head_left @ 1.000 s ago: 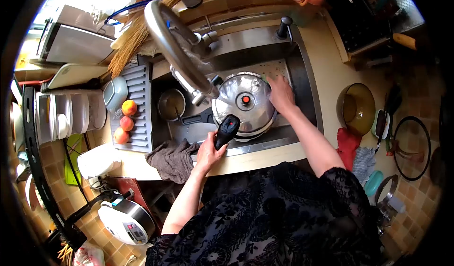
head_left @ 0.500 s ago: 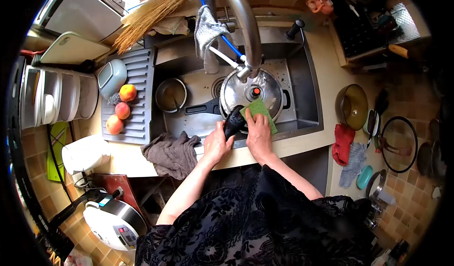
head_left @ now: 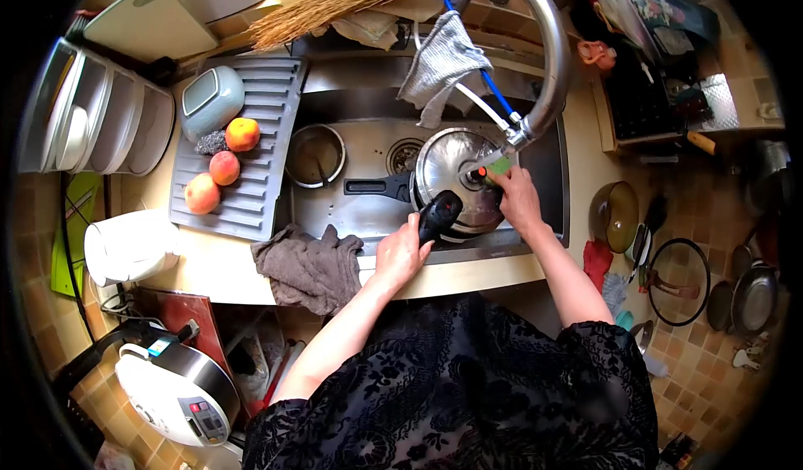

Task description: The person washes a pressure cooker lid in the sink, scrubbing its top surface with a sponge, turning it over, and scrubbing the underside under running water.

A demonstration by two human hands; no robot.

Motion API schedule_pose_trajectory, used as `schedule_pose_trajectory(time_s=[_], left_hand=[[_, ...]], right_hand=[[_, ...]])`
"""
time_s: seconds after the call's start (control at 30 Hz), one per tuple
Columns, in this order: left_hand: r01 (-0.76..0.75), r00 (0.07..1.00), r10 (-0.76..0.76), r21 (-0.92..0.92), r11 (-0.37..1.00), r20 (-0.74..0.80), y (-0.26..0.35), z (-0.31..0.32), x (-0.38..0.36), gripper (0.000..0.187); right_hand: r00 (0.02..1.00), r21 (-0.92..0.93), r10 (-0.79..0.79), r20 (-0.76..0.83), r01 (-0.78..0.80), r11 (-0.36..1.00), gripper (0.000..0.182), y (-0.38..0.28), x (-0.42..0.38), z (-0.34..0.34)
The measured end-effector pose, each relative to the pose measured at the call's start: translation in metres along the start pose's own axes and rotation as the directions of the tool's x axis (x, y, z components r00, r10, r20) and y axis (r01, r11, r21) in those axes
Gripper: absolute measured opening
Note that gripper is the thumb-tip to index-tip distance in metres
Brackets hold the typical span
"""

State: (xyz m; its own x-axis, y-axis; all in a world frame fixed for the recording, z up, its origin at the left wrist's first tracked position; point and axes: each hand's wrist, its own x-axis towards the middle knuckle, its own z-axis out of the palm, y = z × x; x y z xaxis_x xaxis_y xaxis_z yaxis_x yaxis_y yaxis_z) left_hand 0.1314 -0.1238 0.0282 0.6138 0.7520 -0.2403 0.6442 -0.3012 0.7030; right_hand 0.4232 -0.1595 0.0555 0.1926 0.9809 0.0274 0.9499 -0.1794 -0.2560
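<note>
A shiny metal pressure cooker (head_left: 435, 154) with its lid on sits in the right part of the sink. My left hand (head_left: 400, 257) is closed around the black lid handle (head_left: 441, 212), which points toward me. In my right hand (head_left: 520, 198) is a green scouring pad (head_left: 500, 167), pressed to the lid near the red-tipped valve at its middle. My fingers cover part of the pad. A second black handle (head_left: 376, 187) sticks out to the left over the sink floor. Just above the lid is the faucet's spout end (head_left: 517, 135).
A small metal pot (head_left: 316, 155) stands at the sink's left. The grey drainboard (head_left: 272, 160) carries peaches (head_left: 224, 168) and a blue-grey container (head_left: 213, 102). A brown cloth (head_left: 308, 268) hangs over the counter's front edge. The curved faucet (head_left: 555, 43) arches over the sink, with a rag (head_left: 447, 62) beside it.
My right hand has moved the scouring pad right and up, from beside the handle to the lid's middle and far side. My left hand still grips the handle. The camera view has shifted.
</note>
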Motion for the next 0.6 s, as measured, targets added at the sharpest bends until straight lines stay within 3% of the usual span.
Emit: schedule_pose_trajectory(time_s=[0.13,0.27,0.33,0.47,0.5,0.53,0.57,0.6], left_hand=[[-0.012,1.000,0.012,-0.036,0.999,0.005,-0.002,0.004,-0.003,0.057],[-0.039,0.999,0.038,-0.051,0.998,-0.020,-0.004,0.004,-0.002,0.057],[-0.035,0.999,0.034,-0.050,0.998,-0.010,-0.002,-0.001,-0.003,0.055],[-0.071,0.997,0.070,-0.037,0.997,-0.027,-0.007,0.005,0.000,0.054],[-0.077,0.996,0.076,-0.027,0.997,-0.042,-0.006,0.005,-0.002,0.054],[-0.081,0.995,0.080,-0.017,0.997,-0.055,-0.006,0.005,-0.003,0.054],[-0.091,0.994,0.090,-0.014,0.996,-0.065,-0.007,0.006,-0.003,0.054],[-0.086,0.994,0.085,-0.001,0.996,-0.069,-0.008,0.006,-0.003,0.054]], right_hand=[[1.000,-0.053,0.010,0.011,-0.009,0.999,0.053,0.002,-0.003,-0.001],[0.968,-0.082,0.190,-0.162,-0.205,0.975,0.056,0.019,-0.008,0.034],[0.964,-0.019,0.259,-0.051,-0.261,0.965,0.056,0.026,-0.004,0.030],[0.923,0.001,0.366,0.117,-0.368,0.930,0.052,0.100,0.056,0.060],[0.941,0.083,0.319,0.110,-0.328,0.941,0.056,0.099,0.081,0.066],[0.997,0.033,0.071,0.028,-0.072,0.997,0.056,0.080,0.094,0.055],[0.996,0.211,0.077,0.051,-0.086,0.974,0.056,0.064,0.111,0.058],[0.991,0.207,0.070,0.115,-0.093,0.974,0.056,0.044,0.125,0.057]])
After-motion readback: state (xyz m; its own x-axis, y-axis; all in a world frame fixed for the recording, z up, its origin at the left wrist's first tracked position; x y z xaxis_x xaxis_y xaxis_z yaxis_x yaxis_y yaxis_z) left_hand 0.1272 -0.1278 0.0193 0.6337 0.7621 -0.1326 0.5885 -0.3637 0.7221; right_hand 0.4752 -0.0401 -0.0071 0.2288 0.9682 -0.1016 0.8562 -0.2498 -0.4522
